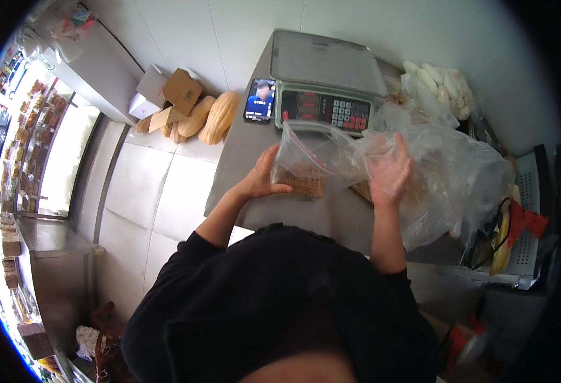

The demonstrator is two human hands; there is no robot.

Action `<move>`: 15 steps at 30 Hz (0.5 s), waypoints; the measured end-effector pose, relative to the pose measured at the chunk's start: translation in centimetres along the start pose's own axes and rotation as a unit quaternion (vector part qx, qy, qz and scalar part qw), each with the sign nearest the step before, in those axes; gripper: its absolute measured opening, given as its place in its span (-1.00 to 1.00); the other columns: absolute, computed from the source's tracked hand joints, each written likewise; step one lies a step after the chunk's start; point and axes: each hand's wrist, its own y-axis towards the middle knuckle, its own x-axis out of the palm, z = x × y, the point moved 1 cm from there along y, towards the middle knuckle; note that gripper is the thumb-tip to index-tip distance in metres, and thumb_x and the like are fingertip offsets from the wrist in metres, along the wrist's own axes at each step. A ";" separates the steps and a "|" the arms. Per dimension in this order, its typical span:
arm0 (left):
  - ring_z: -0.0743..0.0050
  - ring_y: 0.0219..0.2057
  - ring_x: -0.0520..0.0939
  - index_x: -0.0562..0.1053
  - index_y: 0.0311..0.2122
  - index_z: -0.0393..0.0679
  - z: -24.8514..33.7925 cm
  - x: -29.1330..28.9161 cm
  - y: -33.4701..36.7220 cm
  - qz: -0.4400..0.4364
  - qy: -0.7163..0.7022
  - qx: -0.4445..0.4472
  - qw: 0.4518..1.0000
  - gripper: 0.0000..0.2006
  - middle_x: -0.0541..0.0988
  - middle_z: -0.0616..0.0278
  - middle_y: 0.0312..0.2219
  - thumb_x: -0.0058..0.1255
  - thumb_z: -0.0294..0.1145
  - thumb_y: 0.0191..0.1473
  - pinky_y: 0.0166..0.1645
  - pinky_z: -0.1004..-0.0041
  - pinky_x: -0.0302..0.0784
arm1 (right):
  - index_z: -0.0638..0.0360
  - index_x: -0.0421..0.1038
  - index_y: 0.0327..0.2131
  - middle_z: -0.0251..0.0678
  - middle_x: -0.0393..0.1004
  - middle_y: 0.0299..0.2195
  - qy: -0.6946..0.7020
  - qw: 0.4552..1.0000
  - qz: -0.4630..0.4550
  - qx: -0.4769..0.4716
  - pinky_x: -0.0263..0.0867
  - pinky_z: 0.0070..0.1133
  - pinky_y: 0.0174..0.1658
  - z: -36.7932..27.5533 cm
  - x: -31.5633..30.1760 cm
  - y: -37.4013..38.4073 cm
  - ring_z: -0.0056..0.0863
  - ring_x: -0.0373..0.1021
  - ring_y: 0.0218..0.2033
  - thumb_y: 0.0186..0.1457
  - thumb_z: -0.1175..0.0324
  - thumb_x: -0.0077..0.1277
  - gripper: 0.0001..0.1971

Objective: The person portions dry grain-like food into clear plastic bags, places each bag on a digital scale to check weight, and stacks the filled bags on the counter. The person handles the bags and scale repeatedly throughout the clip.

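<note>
A clear zip bag (312, 150) with a red line along its top stands mouth up at the near edge of the grey table. Inside it, low down, is a brown, grainy block of food (303, 182); its exact kind is unclear. My left hand (260, 177) grips the bag's left side, thumb toward me and fingers on the far side. At the bag's right end is my right hand (389, 171), fingers raised and apart, partly veiled by clear plastic. Large crumpled clear plastic bags (449, 179) lie just right of it.
A digital scale (325, 80) stands on the table's far side, with a phone (260, 101) playing a video beside it. White, long pieces in a bag (443, 86) lie back right. Squashes (220, 118) and open cardboard boxes (181, 89) rest on the floor at left. A grey crate (528, 246) is at right.
</note>
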 end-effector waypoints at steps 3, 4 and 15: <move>-0.04 0.03 0.36 0.18 0.12 -0.22 6.0 -3.0 1.1 0.175 0.146 0.199 0.953 -0.10 0.37 0.00 -0.02 0.36 -0.10 -0.35 0.13 0.15 0.23 | -0.08 -0.19 0.28 -0.14 -0.14 0.26 0.007 0.995 -0.095 -0.020 -0.02 -0.08 0.17 -2.6 3.0 -1.3 -0.12 -0.03 0.20 -0.16 -0.31 0.05 0.02; -0.02 0.02 0.38 0.20 0.11 -0.21 8.3 -3.2 1.5 0.153 0.165 0.266 0.937 -0.12 0.38 0.01 -0.03 0.35 -0.10 -0.34 0.11 0.17 0.26 | -0.09 -0.21 0.28 -0.14 -0.15 0.26 0.004 0.994 -0.110 -0.030 -0.02 -0.07 0.17 -3.0 3.9 -1.6 -0.11 -0.04 0.21 -0.17 -0.28 0.08 0.04; 0.13 -0.38 0.51 0.36 -0.36 -0.20 17.3 4.7 3.4 -0.112 0.073 0.426 0.895 -0.82 0.43 0.14 -0.40 0.03 -0.48 -0.15 -0.28 0.27 0.47 | -0.04 -0.03 0.20 0.02 -0.17 0.26 -0.030 0.989 -0.118 -0.087 -0.11 0.03 0.18 -1.1 6.0 -1.9 0.02 -0.19 0.27 0.01 -0.10 0.00 -0.25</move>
